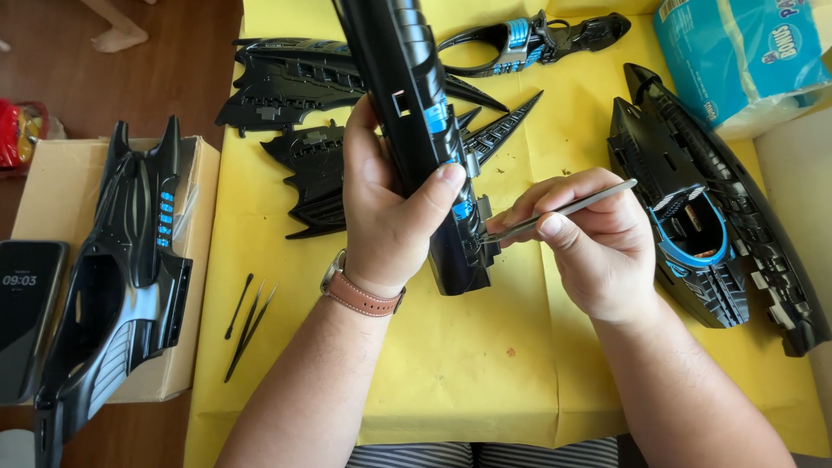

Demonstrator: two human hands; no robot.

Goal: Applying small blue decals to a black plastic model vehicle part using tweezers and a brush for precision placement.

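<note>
Two bare hands work over a yellow paper sheet spread on the table. The left hand, with a brown leather watch strap at the wrist, is wrapped around a long glossy black plastic model hull section with blue accents, holding it upright and tilted above the sheet. The right hand pinches slim metal tweezers, their tips touching the lower edge of that section; what they grip, if anything, is too small to tell. A soft plastic package in teal and white lies at the upper right corner. Just below it rests a ribbed black cockpit shell with a blue rim. Jagged black wing pieces lie behind the hands. At left, a plain cardboard box bears another sleek black body panel, and a dark phone sits beside it
</note>
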